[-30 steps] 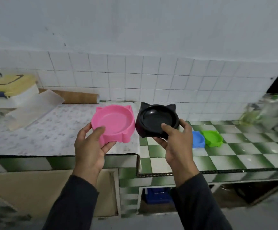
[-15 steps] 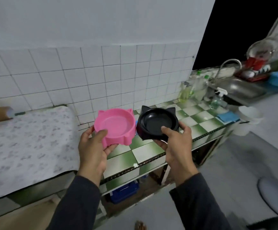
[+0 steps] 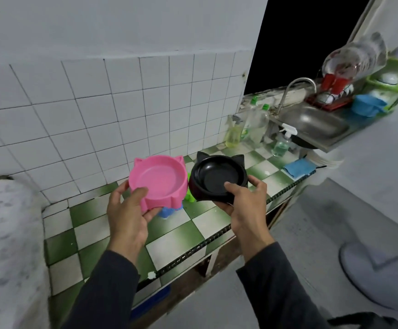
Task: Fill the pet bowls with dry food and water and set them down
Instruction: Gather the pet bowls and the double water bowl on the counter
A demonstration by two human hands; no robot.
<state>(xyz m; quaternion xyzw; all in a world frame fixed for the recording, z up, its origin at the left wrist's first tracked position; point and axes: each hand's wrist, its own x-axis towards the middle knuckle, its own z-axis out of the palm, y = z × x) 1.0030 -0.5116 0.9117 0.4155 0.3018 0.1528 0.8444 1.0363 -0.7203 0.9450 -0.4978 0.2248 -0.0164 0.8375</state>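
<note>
My left hand point(image 3: 128, 216) grips a pink cat-eared pet bowl point(image 3: 160, 179) by its near rim, thumb inside. My right hand point(image 3: 243, 205) holds a black cat-eared pet bowl point(image 3: 218, 178) the same way. Both bowls look empty and are held side by side, touching, above the green-and-white checkered counter point(image 3: 176, 236). Beneath them a blue bowl point(image 3: 167, 212) and a green bowl point(image 3: 189, 197) rest on the counter, mostly hidden. A steel sink point(image 3: 312, 122) with a curved tap point(image 3: 299, 85) lies at the far right end.
Detergent and spray bottles point(image 3: 252, 127) stand between the counter and sink. A blue cloth point(image 3: 299, 167) lies near the counter's right edge. A dish rack point(image 3: 336, 96) sits behind the sink. A patterned cover point(image 3: 8, 233) drapes the left surface. A grey mat point(image 3: 378, 271) lies on the floor.
My view has swung right, from the covered surface toward the sink end of the counter. Both hands kept hold of their bowls in front of me, now closer together.
</note>
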